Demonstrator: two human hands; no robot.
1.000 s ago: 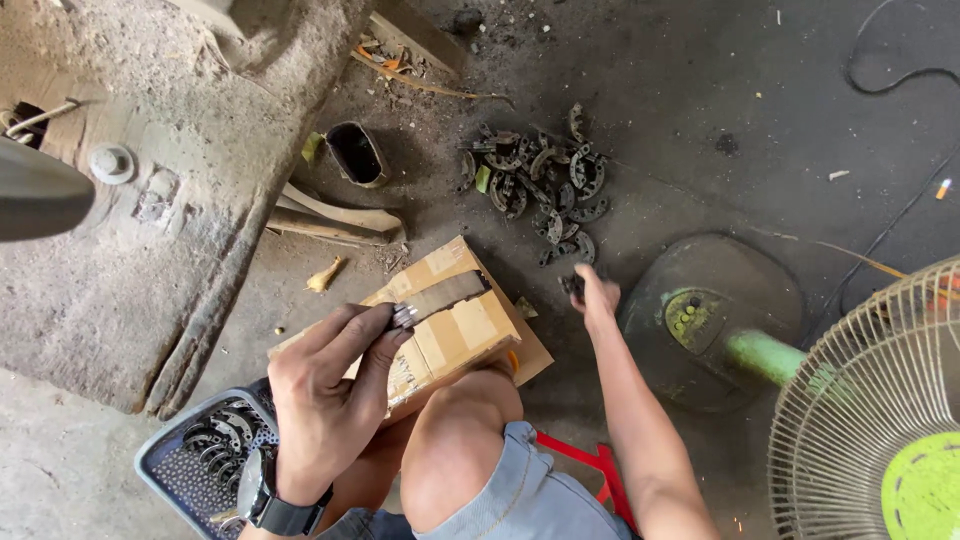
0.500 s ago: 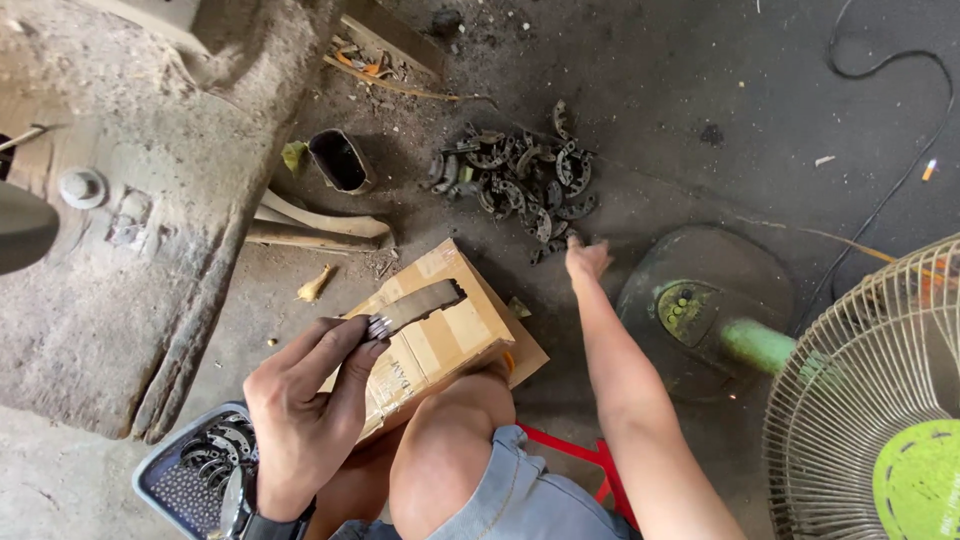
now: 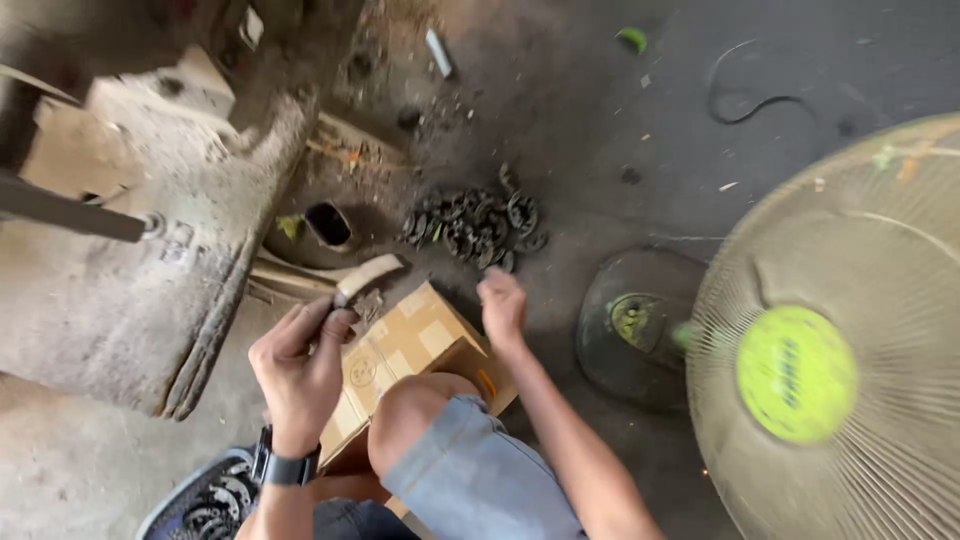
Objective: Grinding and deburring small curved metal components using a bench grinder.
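Grimy concrete floor (image 3: 620, 120) carries everything under the crouching person. Nearest, by the knee, a blue basket (image 3: 205, 495) of dark metal rings sits at the bottom edge of the view. Just above it the left hand (image 3: 300, 365) is clenched around a curved metal piece (image 3: 368, 276) over a cardboard box (image 3: 415, 345). The right hand (image 3: 502, 305) hangs beyond the box with loosely curled fingers, holding nothing, near a pile of dark metal parts (image 3: 478, 222) farther out. A fan (image 3: 830, 360) stands to the right.
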